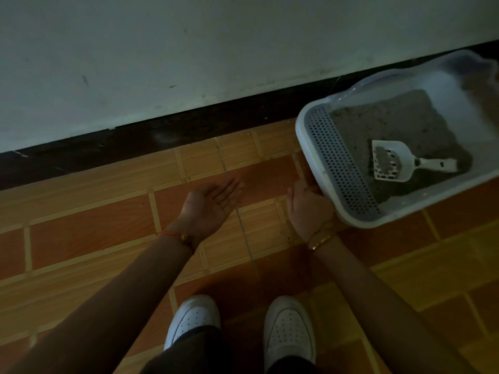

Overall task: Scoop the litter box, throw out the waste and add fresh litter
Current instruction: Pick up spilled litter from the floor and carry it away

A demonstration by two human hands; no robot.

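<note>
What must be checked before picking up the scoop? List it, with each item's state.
1. Scoop reachable: ok, it lies on the litter inside the litter box, handle clear.
2. Scoop empty: not ok, litter sits in its head.
3. Left hand free: ok, open, palm up.
4. Right hand steadying the box: cannot tell, it is at the near rim, grip hidden.
5. Waste container in view: not ok, none shows.

Home interior: tiled floor [81,238], wall w/ dark skirting [135,136], cat litter box [305,147].
</note>
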